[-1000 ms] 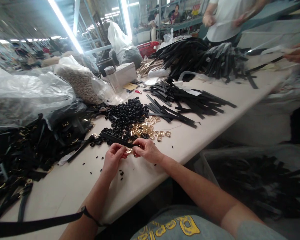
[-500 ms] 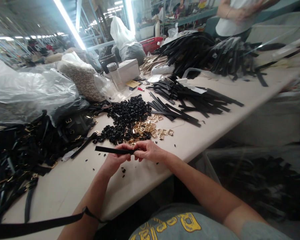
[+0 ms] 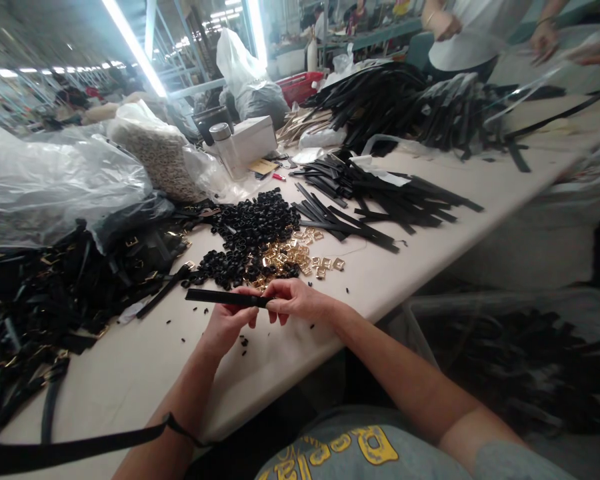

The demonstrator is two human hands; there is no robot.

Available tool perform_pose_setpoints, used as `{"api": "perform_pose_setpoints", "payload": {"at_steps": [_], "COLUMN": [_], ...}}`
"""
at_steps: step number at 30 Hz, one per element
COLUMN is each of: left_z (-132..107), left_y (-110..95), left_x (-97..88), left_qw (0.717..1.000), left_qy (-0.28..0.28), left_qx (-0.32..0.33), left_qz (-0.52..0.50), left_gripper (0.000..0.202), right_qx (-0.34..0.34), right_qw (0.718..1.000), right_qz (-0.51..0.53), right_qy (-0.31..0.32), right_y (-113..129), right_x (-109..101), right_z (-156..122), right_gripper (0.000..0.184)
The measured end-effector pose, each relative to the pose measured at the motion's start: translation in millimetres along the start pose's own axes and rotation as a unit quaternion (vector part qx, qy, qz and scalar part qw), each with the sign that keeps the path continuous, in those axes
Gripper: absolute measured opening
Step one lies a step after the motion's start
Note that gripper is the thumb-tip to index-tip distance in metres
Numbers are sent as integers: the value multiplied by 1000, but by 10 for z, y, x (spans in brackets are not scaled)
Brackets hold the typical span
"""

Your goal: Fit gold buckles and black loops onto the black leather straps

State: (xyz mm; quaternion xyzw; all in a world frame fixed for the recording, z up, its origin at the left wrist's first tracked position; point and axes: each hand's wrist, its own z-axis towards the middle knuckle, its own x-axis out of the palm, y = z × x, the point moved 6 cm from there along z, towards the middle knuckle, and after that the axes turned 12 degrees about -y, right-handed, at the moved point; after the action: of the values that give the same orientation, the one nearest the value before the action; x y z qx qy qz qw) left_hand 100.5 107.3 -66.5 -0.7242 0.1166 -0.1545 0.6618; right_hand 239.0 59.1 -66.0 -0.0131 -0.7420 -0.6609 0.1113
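Between my two hands runs a flat black strap (image 3: 215, 297), held level above the near side of the table. My left hand (image 3: 234, 315) is closed round its middle, with the free end sticking out to the left. My right hand (image 3: 296, 301) pinches the strap's right end between thumb and fingers; that end is mostly covered by the fingertips. Just beyond my hands lie a heap of gold buckles (image 3: 285, 255) and a larger heap of small black loops (image 3: 253, 223).
Loose black straps (image 3: 365, 200) lie at the back right, beside bigger strap bundles. Buckled straps (image 3: 75, 287) cover the left side, by plastic bags (image 3: 153, 147). A glass bottle (image 3: 225, 148) stands behind. Across the table, a person's hand (image 3: 444, 25) shows. A bin (image 3: 420, 333) stands lower right.
My fingers have shifted slightly apart along the strap, showing more of it between my hands. The person across the table has moved their hands apart. My view has shifted slightly.
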Motion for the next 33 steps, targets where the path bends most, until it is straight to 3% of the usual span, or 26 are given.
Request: {"api": "perform_pose_setpoints", "payload": {"at_steps": [5, 12, 19, 22, 25, 28, 33], "left_z": [-15, -39, -18, -18, -29, -19, 30], "left_y": [-24, -9, -54, -86, -123, -96, -4], "left_x": [96, -22, -53, 22, 112, 134, 28], "left_qw": [999, 998, 993, 992, 988, 991, 995], "left_qy": [4, 38, -39, -35, 5, 21, -76], "left_qx": [-3, 46, 43, 67, 100, 80, 16], "left_qz": [-42, 18, 98, 102, 113, 105, 61], "left_gripper": [25, 20, 26, 22, 18, 19, 30], "right_qx": [-13, -2, -12, -4, -14, -23, -14], "right_qw": [997, 989, 974, 978, 986, 993, 998], "right_qz": [-79, -143, -203, -190, -155, -102, -19], "right_qy": [-8, -28, -97, -86, -64, -47, -55], "right_y": [37, 20, -36, -35, -18, -21, -63], "right_x": [11, 9, -15, -4, 8, 12, 4], "right_z": [11, 41, 97, 85, 48, 23, 44], "right_gripper": [7, 5, 7, 7, 6, 4, 15]}}
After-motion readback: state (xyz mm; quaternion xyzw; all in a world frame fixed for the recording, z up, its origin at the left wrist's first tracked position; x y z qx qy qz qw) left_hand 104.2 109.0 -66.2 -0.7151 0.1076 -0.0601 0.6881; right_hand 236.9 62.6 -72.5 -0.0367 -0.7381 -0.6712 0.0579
